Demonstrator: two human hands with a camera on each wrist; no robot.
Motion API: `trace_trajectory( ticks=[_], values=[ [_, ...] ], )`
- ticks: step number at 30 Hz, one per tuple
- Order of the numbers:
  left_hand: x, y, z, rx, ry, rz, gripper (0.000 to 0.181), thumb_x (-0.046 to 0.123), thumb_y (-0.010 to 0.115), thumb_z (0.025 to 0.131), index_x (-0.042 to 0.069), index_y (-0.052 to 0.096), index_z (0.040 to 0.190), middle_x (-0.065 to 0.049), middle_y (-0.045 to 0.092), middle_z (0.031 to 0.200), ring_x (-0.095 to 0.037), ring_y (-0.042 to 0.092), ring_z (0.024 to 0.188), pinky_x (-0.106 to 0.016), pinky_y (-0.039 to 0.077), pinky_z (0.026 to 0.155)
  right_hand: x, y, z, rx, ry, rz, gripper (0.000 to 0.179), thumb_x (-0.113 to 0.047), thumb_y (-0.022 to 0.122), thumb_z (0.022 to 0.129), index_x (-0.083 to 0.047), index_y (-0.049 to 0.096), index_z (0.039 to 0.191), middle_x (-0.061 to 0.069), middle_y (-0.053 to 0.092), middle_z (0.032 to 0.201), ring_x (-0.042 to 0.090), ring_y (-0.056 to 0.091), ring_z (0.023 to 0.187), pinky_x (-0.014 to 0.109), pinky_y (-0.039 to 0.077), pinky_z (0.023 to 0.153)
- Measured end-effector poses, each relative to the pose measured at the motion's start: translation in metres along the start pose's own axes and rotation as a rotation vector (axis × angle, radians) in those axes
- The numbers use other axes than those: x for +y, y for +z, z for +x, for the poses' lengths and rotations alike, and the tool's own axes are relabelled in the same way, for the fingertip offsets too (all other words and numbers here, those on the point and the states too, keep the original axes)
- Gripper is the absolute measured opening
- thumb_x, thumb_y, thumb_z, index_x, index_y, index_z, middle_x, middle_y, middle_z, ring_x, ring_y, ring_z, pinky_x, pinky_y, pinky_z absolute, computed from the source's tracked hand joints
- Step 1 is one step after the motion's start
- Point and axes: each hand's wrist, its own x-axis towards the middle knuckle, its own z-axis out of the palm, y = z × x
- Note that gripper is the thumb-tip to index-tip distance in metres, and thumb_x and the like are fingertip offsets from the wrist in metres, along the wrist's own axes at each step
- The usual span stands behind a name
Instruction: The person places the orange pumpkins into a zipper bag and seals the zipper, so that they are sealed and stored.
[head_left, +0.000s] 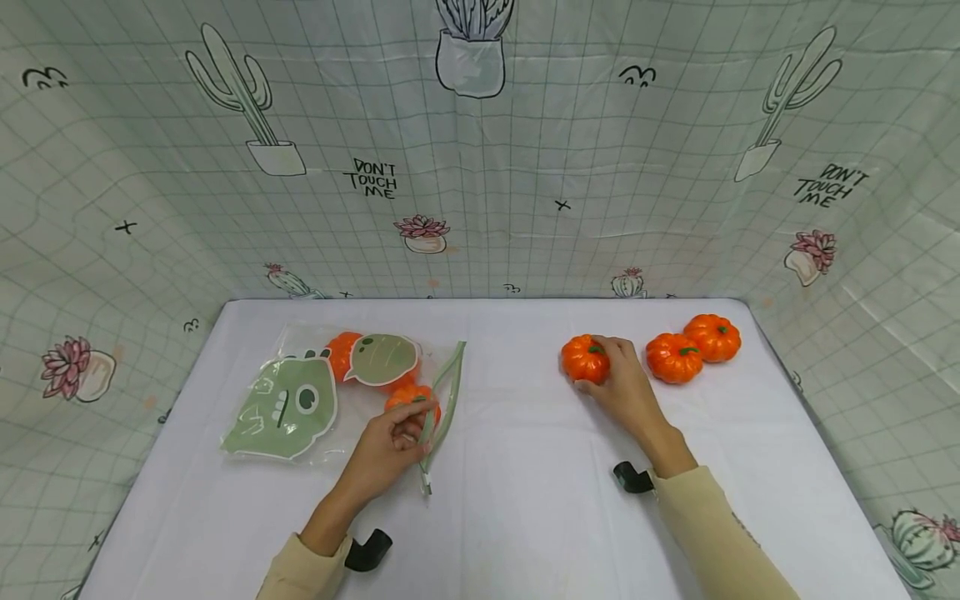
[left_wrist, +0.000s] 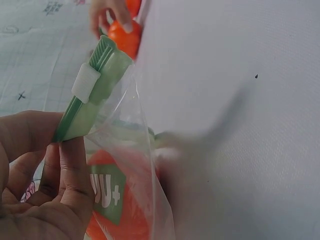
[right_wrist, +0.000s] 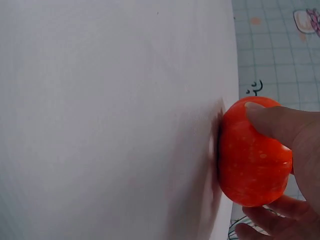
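Observation:
My left hand (head_left: 387,454) pinches the green zip edge of a clear plastic zipper bag (head_left: 360,417), whose mouth gapes toward the right. A white slider (left_wrist: 86,82) sits on that edge in the left wrist view. Inside the bag are several orange toy pumpkins (head_left: 412,398), partly hidden by the green printed patches and my fingers. With thumb and fingers around it, my right hand (head_left: 624,382) grips another orange pumpkin (head_left: 583,360) right of the table's middle. In the right wrist view, this pumpkin (right_wrist: 252,160) is at the white tabletop, thumb across its side.
Two more orange pumpkins (head_left: 674,358) stand together at the back right, just beyond my right hand. A white cloth covers the table (head_left: 510,500). Behind it hangs a grid-patterned curtain (head_left: 525,167) with cactus drawings. Black wrist mounts (head_left: 369,551) jut from both sleeves.

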Motion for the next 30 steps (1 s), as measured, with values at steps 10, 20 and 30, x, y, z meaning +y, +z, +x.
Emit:
trace_trajectory(
  ticks=[10,20,30],
  values=[
    [-0.002,0.001,0.001,-0.008,0.011,-0.005,0.055,-0.018,0.068,0.084,-0.009,0.063,0.138,-0.014,0.059,0.106,-0.017,0.057,0.092,-0.015,0.049,0.071,-0.005,0.009,-0.002,-0.003,-0.037,0.015,0.081,-0.01,0.087,0.087,0.01,0.043,0.151,0.033,0.049,0.148,0.05,0.047,0.137,0.063,0.035,0.119],
    [-0.003,0.0,0.002,-0.013,0.007,-0.01,0.054,-0.018,0.069,0.085,-0.008,0.064,0.138,-0.014,0.058,0.105,-0.017,0.056,0.091,-0.014,0.047,0.069,-0.039,0.032,-0.017,-0.015,-0.184,0.074,0.081,-0.008,0.091,0.081,0.009,0.049,0.147,0.028,0.056,0.143,0.046,0.053,0.134,0.06,0.042,0.116],
    [-0.001,0.001,0.002,-0.009,0.004,-0.004,0.054,-0.018,0.07,0.085,-0.007,0.064,0.138,-0.014,0.059,0.105,-0.017,0.057,0.091,-0.014,0.047,0.069,-0.073,0.052,-0.031,-0.052,-0.335,0.099,0.078,-0.01,0.094,0.078,0.004,0.054,0.143,0.02,0.06,0.14,0.039,0.057,0.129,0.055,0.049,0.111]
  ],
)
